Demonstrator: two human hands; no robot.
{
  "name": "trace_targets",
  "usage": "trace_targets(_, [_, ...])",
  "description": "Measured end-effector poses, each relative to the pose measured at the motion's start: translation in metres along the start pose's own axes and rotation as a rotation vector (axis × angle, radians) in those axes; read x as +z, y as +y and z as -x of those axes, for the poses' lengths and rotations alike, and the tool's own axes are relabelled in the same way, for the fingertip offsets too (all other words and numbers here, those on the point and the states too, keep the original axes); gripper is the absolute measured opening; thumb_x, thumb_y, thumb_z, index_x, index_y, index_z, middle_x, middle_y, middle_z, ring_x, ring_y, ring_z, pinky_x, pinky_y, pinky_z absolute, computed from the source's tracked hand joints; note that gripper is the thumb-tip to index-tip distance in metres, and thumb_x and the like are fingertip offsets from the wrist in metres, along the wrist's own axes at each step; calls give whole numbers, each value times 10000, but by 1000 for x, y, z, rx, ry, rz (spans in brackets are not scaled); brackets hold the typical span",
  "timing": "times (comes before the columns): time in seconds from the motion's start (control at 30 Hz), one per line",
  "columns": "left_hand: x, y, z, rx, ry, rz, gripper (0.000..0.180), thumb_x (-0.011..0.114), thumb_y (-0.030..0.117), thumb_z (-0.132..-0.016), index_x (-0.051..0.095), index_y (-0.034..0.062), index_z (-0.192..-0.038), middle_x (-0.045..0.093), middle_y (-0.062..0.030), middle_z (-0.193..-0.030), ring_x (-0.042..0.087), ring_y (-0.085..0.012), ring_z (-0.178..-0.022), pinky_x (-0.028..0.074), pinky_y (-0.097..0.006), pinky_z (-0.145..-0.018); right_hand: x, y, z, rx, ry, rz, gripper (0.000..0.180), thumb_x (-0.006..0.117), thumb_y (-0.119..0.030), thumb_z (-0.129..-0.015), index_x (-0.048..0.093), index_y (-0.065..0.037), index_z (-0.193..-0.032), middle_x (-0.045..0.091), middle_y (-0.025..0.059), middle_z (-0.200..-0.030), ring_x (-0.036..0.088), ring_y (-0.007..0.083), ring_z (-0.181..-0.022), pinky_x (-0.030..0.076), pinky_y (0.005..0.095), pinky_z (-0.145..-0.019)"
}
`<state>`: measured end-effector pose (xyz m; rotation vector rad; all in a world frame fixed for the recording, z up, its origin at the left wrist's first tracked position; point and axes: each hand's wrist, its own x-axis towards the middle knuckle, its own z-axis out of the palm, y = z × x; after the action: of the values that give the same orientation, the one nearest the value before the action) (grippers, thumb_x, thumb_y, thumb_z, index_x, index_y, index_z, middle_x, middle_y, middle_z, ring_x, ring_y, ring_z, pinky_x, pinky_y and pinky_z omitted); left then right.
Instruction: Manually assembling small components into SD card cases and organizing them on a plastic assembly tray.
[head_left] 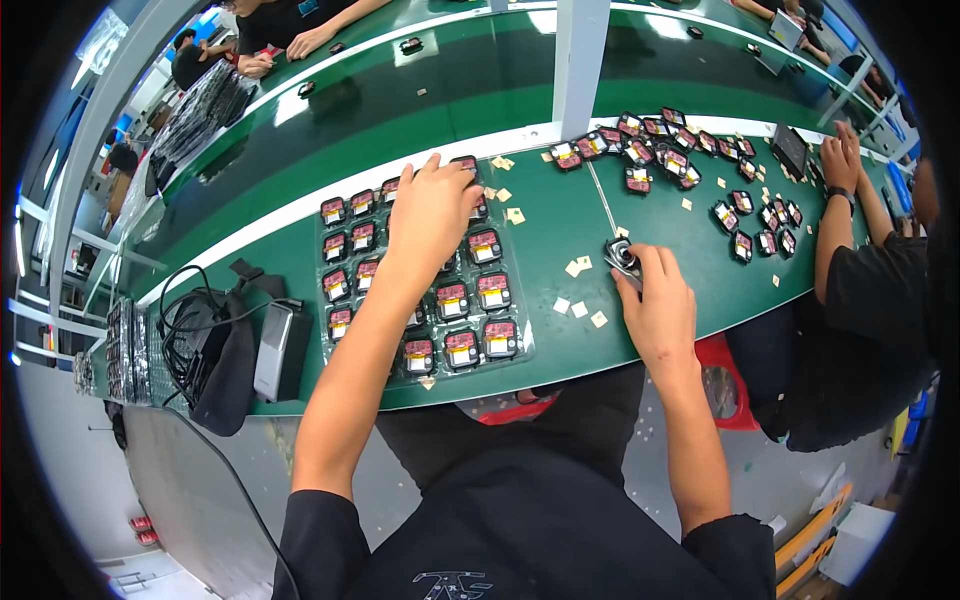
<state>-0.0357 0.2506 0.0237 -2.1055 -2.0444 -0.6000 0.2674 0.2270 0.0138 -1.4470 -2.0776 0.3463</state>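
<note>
Landmark: the clear tray (pixel 520 345) of small black modules with red-and-yellow labels, lying on the green counter (pixel 560 215).

Left of the tray: a stack of dark trays (pixel 125 350) at the counter's far left end; then a tangle of black cable (pixel 190 325) over a dark pouch (pixel 228 375); then a grey box-shaped device (pixel 276 350) just beside the tray's left edge.

On the tray: our left hand (pixel 432 215) reaches across it, palm down, fingers (pixel 462 178) bent onto a module (pixel 466 163) at the tray's far right corner. We cannot tell whether they grip it or only press on it. The forearm covers the tray's middle columns.

Right of the tray: small pale paper squares (pixel 580 310) lie scattered on the counter. Beyond them, our right hand (pixel 655 305) is clenched around a small black part (pixel 622 255), held just above or on the counter; only its top shows past the fingers.

Farther right and behind: a loose heap of the same labelled modules (pixel 640 145) beside a white post (pixel 578 60), and more modules (pixel 755 215) spread toward the counter's right end.

Far right of the tray: a co-worker's hand (pixel 840 160) rests at the counter's end beside a dark tray (pixel 790 148).

Behind the tray, across the counter: another person's hands (pixel 305 42) on the far edge.
</note>
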Motion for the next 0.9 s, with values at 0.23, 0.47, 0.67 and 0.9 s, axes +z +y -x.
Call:
trace_targets(0.23, [1, 5, 13, 9, 6, -178, 326, 610, 307, -994, 708, 66, -1191, 657, -120, -1323, 519, -399, -1340, 371, -617, -1126, -14, -27, 1, 217, -120, -375, 180, 646, -138, -1003, 693, -4, -1113, 699, 73, -820, 619, 126, -637, 482, 296, -583])
trace_targets(0.47, [-50, 61, 43, -68, 29, 542, 333, 596, 278, -1026, 687, 17, -1212, 660, -139, -1274, 608, -317, -1230, 500, -462, -1010, -28, -48, 26, 330, -284, -1155, 253, 602, -171, -1053, 681, 54, -1135, 666, -9, -875, 553, 32, -803, 444, 217, -698])
trace_targets(0.67, [-58, 99, 115, -369, -463, 1707, 534, 690, 273, -996, 531, -8, -1422, 628, -92, -1239, 585, -159, -953, 543, -298, -848, -35, -52, 34, 285, -406, -1273, 191, 611, -150, -1047, 596, 22, -1128, 618, -16, -806, 526, 28, -722, 430, 210, -647])
trace_targets(0.9, [-33, 118, 140, -298, -43, 1758, 656, 862, 267, -841, 557, -46, -1330, 516, -181, -1400, 565, -313, -1291, 453, -439, -1099, -30, -51, 44, 529, -654, -1533, 210, 593, -179, -1060, 565, 2, -1162, 541, -38, -816, 444, 27, -672, 380, 210, -606])
